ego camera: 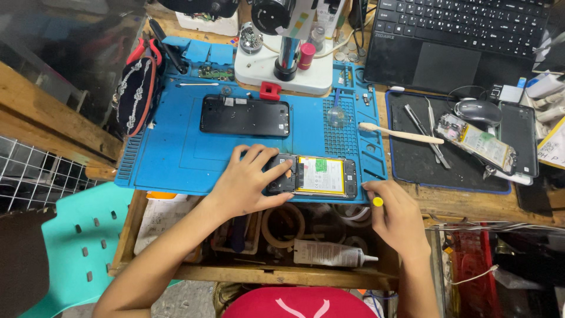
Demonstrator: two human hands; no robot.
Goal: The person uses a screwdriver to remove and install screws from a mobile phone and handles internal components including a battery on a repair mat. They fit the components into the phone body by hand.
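The work mat [176, 153] is blue, and on it lies a black phone back cover [245, 115]. The opened phone [312, 176] shows a yellow battery with a small green label. The tool [378, 202] in the right hand has a yellow end. The pouch [136, 94] is dark with white pattern and red edge; the chair [76, 247] is turquoise

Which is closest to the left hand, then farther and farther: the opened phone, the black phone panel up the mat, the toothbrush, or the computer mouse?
From the left hand:
1. Opened phone, under its fingers at the mat's near edge.
2. Black phone panel, just beyond, mid-mat.
3. Toothbrush, off to the right across the mat's edge.
4. Computer mouse, far right on the dark mat.
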